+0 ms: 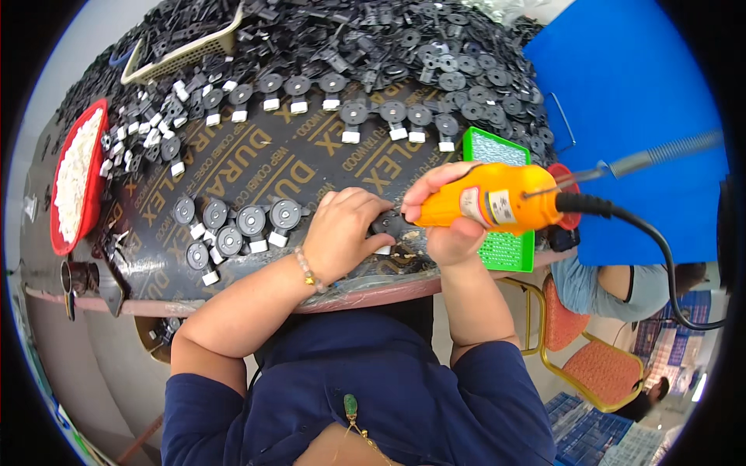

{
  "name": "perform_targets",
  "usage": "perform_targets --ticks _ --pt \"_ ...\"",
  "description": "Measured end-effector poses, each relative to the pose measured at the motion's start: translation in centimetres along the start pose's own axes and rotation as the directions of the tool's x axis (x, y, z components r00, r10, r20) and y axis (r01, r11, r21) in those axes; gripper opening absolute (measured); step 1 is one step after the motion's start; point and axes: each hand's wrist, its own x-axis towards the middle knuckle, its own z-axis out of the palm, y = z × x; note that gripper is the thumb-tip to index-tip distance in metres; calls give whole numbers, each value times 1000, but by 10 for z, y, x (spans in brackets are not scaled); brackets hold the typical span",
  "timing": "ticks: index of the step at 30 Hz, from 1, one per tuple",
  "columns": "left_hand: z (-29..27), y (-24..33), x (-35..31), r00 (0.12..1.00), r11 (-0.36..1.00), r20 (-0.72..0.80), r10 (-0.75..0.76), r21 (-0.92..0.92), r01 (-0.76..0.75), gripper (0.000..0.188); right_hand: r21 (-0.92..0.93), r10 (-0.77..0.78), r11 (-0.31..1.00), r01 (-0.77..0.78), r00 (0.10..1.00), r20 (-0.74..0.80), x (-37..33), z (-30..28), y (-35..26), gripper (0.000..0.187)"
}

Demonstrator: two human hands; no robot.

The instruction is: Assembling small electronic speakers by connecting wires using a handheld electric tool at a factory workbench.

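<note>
My right hand (447, 233) is wrapped round an orange electric screwdriver (509, 198), held nearly level with its tip pointing left. A black cord and a coiled spring run off its right end. My left hand (342, 229), with a beaded bracelet on the wrist, bends its fingers and thumb round a small black plastic part (383, 224) on the table. A bit of white shows at that part's lower edge; the rest is mostly covered by my fingers. The screwdriver's tip is close to the part, and I cannot tell whether they touch.
Round black parts with white ends (251, 221) lie left of my hand; more form a row (353, 114) farther back. Loose black parts (373, 39) heap behind, beside a cream basket (186, 56). A red tray (58, 225) of white pieces and a green tray (530, 252) flank me.
</note>
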Motion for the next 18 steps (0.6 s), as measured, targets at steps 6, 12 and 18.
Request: perform_targets --ticks 6,12,18 --pt "5 -4 -6 999 998 -28 44 36 -42 45 215 -100 971 101 995 -13 13 -47 -17 80" --pt "9 1 -2 999 999 -6 33 35 -33 48 -246 -230 953 176 949 -214 22 -131 -28 76" --pt "8 4 -2 1000 999 -6 26 43 -25 51 -221 -281 948 228 926 -251 21 -145 -10 76"
